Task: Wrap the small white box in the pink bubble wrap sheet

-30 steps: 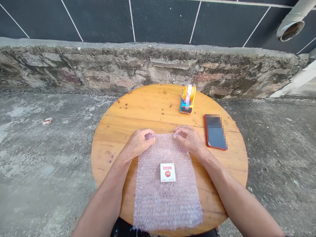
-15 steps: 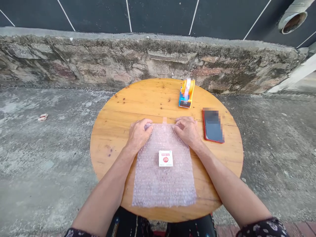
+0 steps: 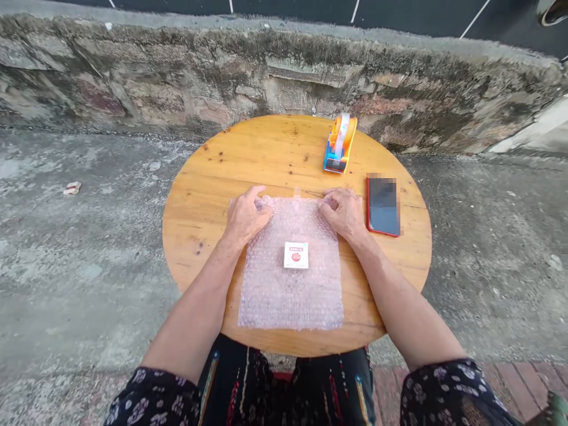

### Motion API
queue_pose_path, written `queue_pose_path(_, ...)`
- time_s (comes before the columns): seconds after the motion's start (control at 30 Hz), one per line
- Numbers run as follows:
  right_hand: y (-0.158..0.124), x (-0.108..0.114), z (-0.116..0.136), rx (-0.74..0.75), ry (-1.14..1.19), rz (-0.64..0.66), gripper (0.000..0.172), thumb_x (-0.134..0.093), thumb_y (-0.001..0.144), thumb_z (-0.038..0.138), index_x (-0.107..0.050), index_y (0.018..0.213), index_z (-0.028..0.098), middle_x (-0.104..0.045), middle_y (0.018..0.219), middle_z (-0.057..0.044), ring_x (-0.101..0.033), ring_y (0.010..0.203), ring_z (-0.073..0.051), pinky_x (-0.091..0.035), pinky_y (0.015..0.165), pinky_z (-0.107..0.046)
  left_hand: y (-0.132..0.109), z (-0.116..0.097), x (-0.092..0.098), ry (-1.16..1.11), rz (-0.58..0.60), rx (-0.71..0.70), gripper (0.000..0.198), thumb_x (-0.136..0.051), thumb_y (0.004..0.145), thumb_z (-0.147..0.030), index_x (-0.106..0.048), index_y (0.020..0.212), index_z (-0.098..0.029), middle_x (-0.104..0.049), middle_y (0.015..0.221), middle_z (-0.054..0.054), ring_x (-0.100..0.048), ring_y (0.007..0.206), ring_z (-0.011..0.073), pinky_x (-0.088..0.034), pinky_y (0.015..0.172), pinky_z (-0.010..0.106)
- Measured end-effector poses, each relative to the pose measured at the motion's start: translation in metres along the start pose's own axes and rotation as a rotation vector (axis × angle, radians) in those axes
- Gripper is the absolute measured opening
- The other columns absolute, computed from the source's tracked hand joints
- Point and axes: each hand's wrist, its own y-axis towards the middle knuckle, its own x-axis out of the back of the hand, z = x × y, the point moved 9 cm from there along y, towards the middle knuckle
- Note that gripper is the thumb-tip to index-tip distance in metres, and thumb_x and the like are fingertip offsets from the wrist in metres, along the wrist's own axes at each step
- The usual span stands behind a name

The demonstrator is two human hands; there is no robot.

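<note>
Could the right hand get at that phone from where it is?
Probably yes: the right hand is close beside the phone, with nothing visible between them, though it's at the bubble wrap now.

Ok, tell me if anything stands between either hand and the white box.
Nothing visible: from the left hand or right hand to the white box there is only bubble wrap, spread flat beneath it.

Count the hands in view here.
2: the left hand at the far left corner of the bubble wrap, the right hand at its far right corner. No other hand shows.
</note>
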Motion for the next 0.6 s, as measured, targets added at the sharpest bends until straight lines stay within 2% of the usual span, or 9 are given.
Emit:
queue_pose_path(0.13, 0.000, 0.002, 0.000, 0.003, 0.011, -0.029, 0.010, -0.060, 0.080, 0.029, -0.067, 0.076, 0.022, -0.070, 0.111, -0.005, -0.057, 0.107, -0.029, -0.036, 0.089, -0.045, 0.000, 0.000, -0.004, -0.039, 0.001, 0.000, 0.047, -0.055, 0.074, -0.020, -0.061, 0.120, -0.022, -0.071, 0.094, 0.003, -0.064, 0.082, 0.0199, -0.046, 0.085, 0.033)
queue_pose_path(0.4, 0.002, 0.002, -0.004, -0.009, 0.000, -0.047, 0.013, -0.059, 0.082, 0.031, -0.065, 0.075, 0.023, -0.070, 0.111, -0.005, -0.056, 0.106, -0.029, -0.037, 0.087, -0.044, 0.004, 0.005, -0.005, -0.043, -0.076, 0.018, 0.045, -0.055, 0.076, -0.024, -0.060, 0.122, -0.021, -0.071, 0.093, 0.003, -0.064, 0.088, 0.0209, -0.046, 0.087, 0.032)
queue_pose_path(0.6, 0.002, 0.004, -0.005, -0.017, -0.007, -0.062, 0.013, -0.061, 0.080, 0.031, -0.063, 0.071, 0.022, -0.071, 0.108, -0.006, -0.057, 0.103, -0.029, -0.038, 0.084, -0.043, 0.006, 0.012, -0.001, -0.093, -0.109, 0.033, 0.046, -0.056, 0.076, -0.026, -0.061, 0.121, -0.020, -0.070, 0.090, 0.003, -0.064, 0.082, 0.0189, -0.048, 0.083, 0.030)
